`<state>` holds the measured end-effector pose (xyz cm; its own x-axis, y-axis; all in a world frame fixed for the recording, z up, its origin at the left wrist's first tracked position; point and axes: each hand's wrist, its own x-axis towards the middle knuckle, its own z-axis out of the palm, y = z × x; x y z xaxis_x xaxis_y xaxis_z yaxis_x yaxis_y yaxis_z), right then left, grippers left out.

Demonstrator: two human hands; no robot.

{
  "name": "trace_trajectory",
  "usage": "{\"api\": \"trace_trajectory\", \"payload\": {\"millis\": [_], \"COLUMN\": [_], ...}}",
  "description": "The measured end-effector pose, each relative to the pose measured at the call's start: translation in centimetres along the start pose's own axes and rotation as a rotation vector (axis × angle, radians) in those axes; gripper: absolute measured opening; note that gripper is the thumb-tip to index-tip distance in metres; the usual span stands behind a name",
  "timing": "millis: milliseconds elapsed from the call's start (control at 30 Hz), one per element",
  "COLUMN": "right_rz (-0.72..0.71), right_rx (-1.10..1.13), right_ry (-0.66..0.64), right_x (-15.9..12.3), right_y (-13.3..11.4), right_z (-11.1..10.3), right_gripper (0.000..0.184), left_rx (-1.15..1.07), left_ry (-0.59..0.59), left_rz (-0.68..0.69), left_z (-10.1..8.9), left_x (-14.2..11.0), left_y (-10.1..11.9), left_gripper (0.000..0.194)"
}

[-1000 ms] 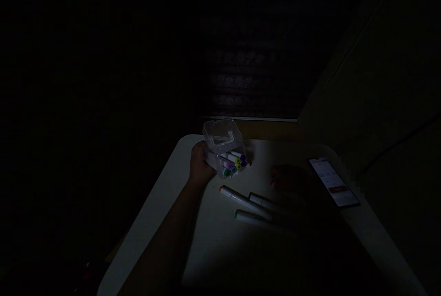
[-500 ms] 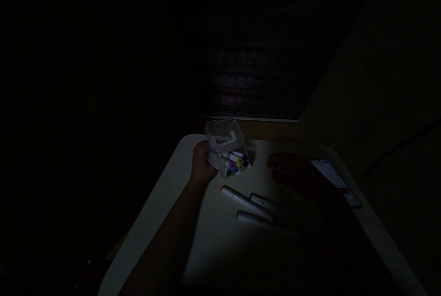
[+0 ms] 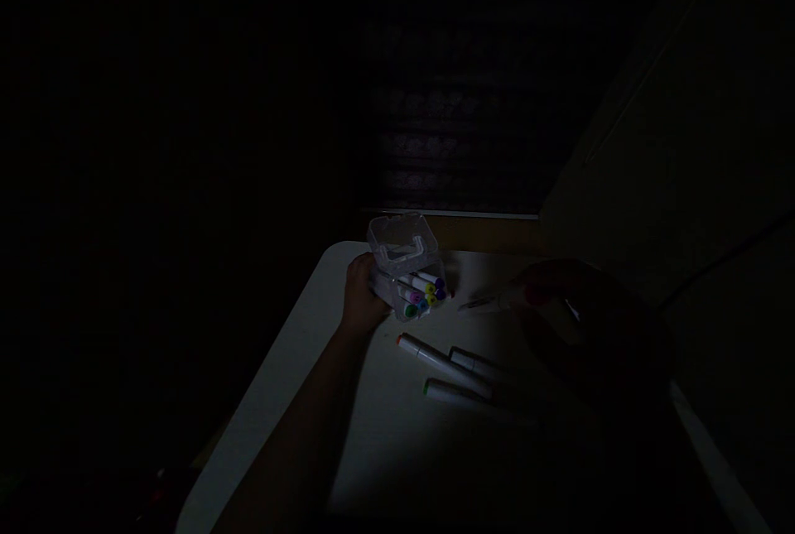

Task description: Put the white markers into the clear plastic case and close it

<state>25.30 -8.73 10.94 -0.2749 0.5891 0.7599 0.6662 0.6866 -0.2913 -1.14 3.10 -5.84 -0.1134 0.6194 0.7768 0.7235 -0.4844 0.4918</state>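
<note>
A clear plastic case [image 3: 402, 242] with its lid raised lies tilted at the far side of the table, and my left hand [image 3: 363, 294] is closed around its left side. Several white markers [image 3: 415, 286] with purple, yellow, pink, blue and green ends rest inside it. To the right, my right hand [image 3: 568, 310], very dark, grips a pale marker [image 3: 493, 302] near its pinkish-red end. The other end of that marker points left toward the case. Loose on the table are an orange-ended marker [image 3: 444, 364], a green-ended marker [image 3: 456, 395] and a dark-ended marker [image 3: 475, 362].
The pale table [image 3: 291, 352] has rounded far corners. A phone [image 3: 572, 310] is mostly hidden behind my right hand. Beyond the far edge hangs a dark patterned cloth [image 3: 422, 145]. A cable [image 3: 726, 257] runs along the right. Everything is very dimly lit.
My right hand has moved right and up, now covering most of the phone. The pale marker in it shows lengthwise. My left hand and the case have hardly moved.
</note>
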Motion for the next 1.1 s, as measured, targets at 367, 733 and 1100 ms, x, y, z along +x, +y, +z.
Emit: {"api": "trace_trajectory", "payload": {"millis": [367, 733, 1100], "right_rz": [0.126, 0.136, -0.135], "right_rx": [0.36, 0.14, 0.152], "right_ry": [0.063, 0.053, -0.291], "right_x": [-0.9, -0.7, -0.7], "right_y": [-0.2, -0.7, 0.6], "right_z": [2.3, 2.2, 5.3], "right_gripper": [0.01, 0.005, 0.017], "left_rx": [-0.007, 0.003, 0.002], "left_ry": [-0.005, -0.007, -0.002], "left_rz": [0.001, 0.055, 0.023], "left_z": [0.0, -0.3, -0.1], "left_x": [0.1, 0.5, 0.2], "left_y": [0.0, 0.4, 0.3], "left_gripper": [0.05, 0.044, 0.046]}}
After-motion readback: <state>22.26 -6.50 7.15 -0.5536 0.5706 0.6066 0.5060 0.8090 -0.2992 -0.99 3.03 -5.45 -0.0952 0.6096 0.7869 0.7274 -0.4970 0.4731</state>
